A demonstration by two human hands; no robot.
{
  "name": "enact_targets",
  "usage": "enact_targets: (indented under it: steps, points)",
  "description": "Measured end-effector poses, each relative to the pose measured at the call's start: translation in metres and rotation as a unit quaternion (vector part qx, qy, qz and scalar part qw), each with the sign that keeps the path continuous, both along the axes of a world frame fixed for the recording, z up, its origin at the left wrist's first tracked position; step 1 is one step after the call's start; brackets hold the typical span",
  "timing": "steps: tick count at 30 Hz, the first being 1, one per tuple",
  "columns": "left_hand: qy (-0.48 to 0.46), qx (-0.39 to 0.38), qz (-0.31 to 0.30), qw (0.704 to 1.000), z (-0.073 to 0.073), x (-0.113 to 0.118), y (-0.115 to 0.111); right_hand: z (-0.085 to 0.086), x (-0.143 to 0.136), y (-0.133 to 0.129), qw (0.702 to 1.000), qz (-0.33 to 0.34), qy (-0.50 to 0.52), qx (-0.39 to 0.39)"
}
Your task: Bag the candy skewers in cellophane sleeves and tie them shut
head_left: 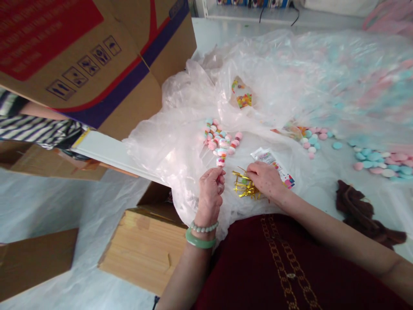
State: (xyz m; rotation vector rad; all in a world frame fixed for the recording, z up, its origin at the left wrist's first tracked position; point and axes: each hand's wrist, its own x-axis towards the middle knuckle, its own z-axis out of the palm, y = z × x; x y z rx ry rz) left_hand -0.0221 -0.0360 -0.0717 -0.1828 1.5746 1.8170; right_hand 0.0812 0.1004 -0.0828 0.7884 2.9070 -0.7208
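My left hand (211, 185) is closed around the lower end of a candy skewer (222, 150), a stack of pink, white and coloured pieces that seems to be in clear wrap. Just beyond it lie more skewers (213, 131) of pastel candies on clear plastic. To the right, my right hand (264, 178) has its fingers pinched at a small pile of gold twist ties (245, 187); a thin tie sticks out from the fingertips. Partly under that forearm lies a printed plastic packet (274, 161).
Loose pastel candies (383, 161) lie at the right, beside a dark brown cloth (358, 211). Crumpled clear plastic (274, 73) covers much of the table. A large carton (129, 34) stands at the left, near a person's striped sleeve (41, 125). An open box (145, 245) sits below the edge.
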Motion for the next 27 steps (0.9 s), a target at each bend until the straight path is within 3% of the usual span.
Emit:
enact_targets:
  steps: [2,6,9,14,18,20,24,27]
  points:
    - [-0.009,0.007,-0.008,1.0,-0.003,0.002,0.001,-0.001,0.003,0.005,0.994,-0.023,0.073,-0.08]
    - [-0.035,0.02,-0.061,0.997,-0.006,0.011,0.009,0.002,0.008,0.007,0.954,-0.072,0.178,-0.23]
    - [-0.058,0.018,-0.096,0.994,-0.006,0.022,0.017,0.008,0.009,0.002,0.937,-0.048,0.204,-0.279]
    - [-0.061,0.017,-0.11,0.992,-0.004,0.029,0.023,0.007,0.009,-0.002,0.967,-0.061,0.173,-0.177]
    - [-0.048,0.004,-0.124,0.991,-0.007,0.028,0.022,0.006,0.011,-0.003,0.972,-0.047,0.153,-0.172]
    - [-0.04,-0.002,-0.134,0.99,-0.009,0.03,0.022,0.007,0.011,-0.007,0.981,-0.049,0.147,-0.118]
    - [-0.014,-0.002,-0.131,0.991,-0.011,0.035,0.024,0.008,0.011,-0.016,0.989,0.014,0.144,0.036]
    - [0.003,-0.005,-0.109,0.994,-0.01,0.034,0.024,0.006,0.014,-0.016,0.987,0.059,0.135,0.061]
